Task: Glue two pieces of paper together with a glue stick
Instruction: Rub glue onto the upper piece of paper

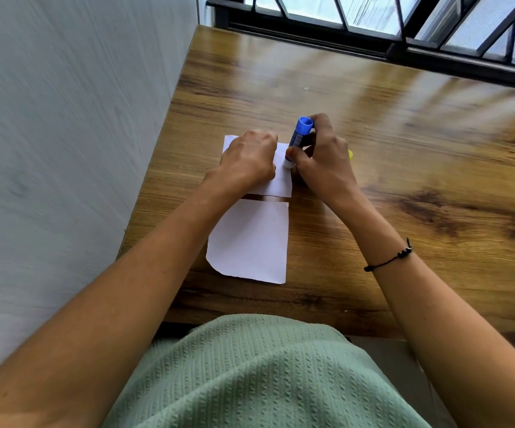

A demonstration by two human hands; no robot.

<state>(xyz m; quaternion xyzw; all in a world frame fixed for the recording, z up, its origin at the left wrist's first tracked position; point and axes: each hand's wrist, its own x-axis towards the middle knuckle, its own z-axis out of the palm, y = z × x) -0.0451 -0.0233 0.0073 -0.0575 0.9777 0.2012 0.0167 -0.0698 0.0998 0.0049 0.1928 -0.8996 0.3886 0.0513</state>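
The right hand [321, 156] is gripping a blue glue stick [297, 140], fingers wrapped round its barrel, and is holding it tilted with its blue end pointing up and away and its lower tip touching the far sheet of paper [280, 177] close to that sheet's right edge. The left hand [250, 159] is lying knuckles-up on the same sheet, fingers curled under and pressing it flat against the wooden table [404, 149]; it is not holding anything. A second sheet of paper [250, 242] is lying nearer the person, just apart from the first, with a thin strip of table showing between them. Something small and yellow [350, 154] is peeking out behind the right hand, too hidden to identify. A thin black bracelet [389, 257] is sitting on the right forearm, and green knitted fabric [250, 375] is filling the lower middle of the view
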